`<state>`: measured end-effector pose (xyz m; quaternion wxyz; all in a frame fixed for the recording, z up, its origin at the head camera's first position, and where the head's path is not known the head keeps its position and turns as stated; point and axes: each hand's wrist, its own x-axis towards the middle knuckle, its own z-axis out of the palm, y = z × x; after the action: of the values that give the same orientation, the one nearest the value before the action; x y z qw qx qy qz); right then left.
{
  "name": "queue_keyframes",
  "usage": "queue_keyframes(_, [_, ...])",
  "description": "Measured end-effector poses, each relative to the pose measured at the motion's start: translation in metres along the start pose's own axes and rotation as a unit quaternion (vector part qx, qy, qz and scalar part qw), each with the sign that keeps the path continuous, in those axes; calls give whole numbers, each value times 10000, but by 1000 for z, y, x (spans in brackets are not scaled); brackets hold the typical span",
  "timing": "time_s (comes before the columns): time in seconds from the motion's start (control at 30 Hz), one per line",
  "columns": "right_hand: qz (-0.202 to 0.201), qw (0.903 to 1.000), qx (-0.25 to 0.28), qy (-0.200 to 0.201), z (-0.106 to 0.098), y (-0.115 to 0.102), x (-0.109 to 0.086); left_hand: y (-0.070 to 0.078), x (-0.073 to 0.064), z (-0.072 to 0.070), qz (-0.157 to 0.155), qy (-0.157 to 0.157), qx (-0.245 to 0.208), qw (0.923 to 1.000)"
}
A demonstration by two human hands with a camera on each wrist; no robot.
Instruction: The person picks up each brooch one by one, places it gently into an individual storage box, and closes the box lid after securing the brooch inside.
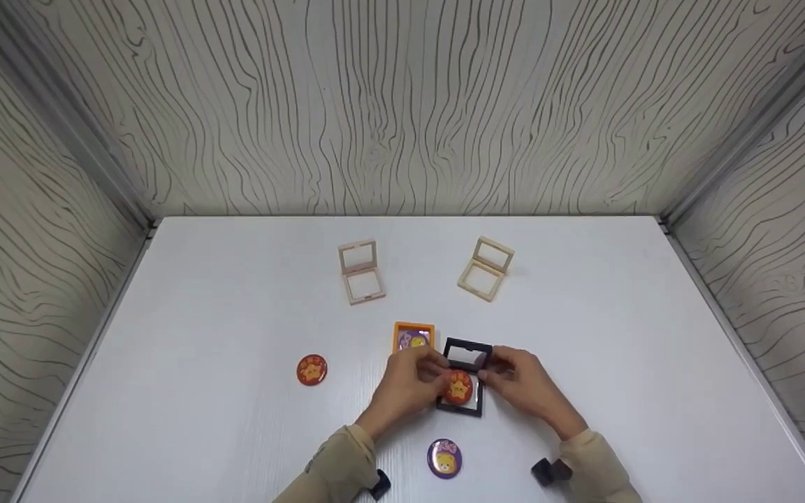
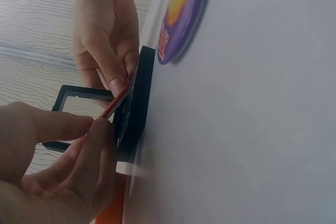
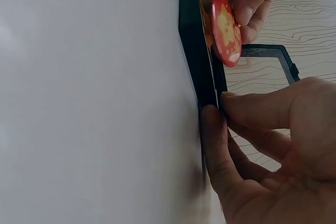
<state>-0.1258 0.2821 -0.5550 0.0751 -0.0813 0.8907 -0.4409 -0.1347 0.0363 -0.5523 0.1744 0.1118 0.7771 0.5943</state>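
Note:
My left hand (image 1: 408,383) pinches the edge of a red round badge (image 1: 458,388) with a yellow star. In the right wrist view the badge (image 3: 227,31) is tilted over the lower half of a black hinged frame (image 1: 470,411). That frame stands unfolded, its lid raised at the back. My right hand (image 1: 523,383) grips the frame's right side near the hinge, thumb and fingers on the rim (image 3: 216,98). Just behind my left hand lies an orange frame (image 1: 414,326) with a purple bear badge (image 1: 413,340) in it, partly hidden by the hand.
Another red star badge (image 1: 312,369) lies at the left, and a purple bear badge (image 1: 444,459) lies near the front. Farther back stand two unfolded light frames, a pinkish one (image 1: 364,299) and a cream one (image 1: 476,291). Wood-patterned panels (image 1: 402,105) enclose the white table (image 1: 200,314).

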Motion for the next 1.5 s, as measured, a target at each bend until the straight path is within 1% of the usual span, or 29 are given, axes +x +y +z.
queue_keyframes(0.2, [0, 10000, -27, -16, 0, 0, 0, -3, 1, 2, 69, 41, -78, 9999])
queue_keyframes(0.27, [31, 10000, -2, -19, 0, 0, -1, -3, 1, 3, 35, 52, -101, 9999])
queue_keyframes(0.47, [71, 10000, -30, 0, 0, -2, -1, 0, -1, 2, -65, 69, -205, 9997])
queue_keyframes(0.57, [63, 10000, -29, 7, -1, -2, -1, 2, -2, 1, -31, 13, -233, 9997])
queue_keyframes(0.73, [-133, 9999, 48, 12, -1, -1, -1, 3, -3, -1, 60, -68, -214, 9997])
queue_keyframes(0.87, [-234, 9997, 118, 36, -1, 0, -1, 3, -5, -2, 47, -84, -211, 9997])
queue_keyframes(1.0, [-183, 9998, 42, 74, -1, 0, 0, 4, -5, -3, 18, -87, -188, 9998])
queue_keyframes(1.13, [-111, 9999, -49, 105, 0, -2, 0, 5, -5, -3, 77, -90, -129, 9998])
queue_keyframes(1.27, [-23, 9999, -56, 96, 0, -3, 0, 5, -5, -2, 143, -146, -101, 9997])
queue_keyframes(1.5, [96, 9999, -79, 71, 1, -2, -1, 5, -6, -2, 132, -165, -76, 9997])
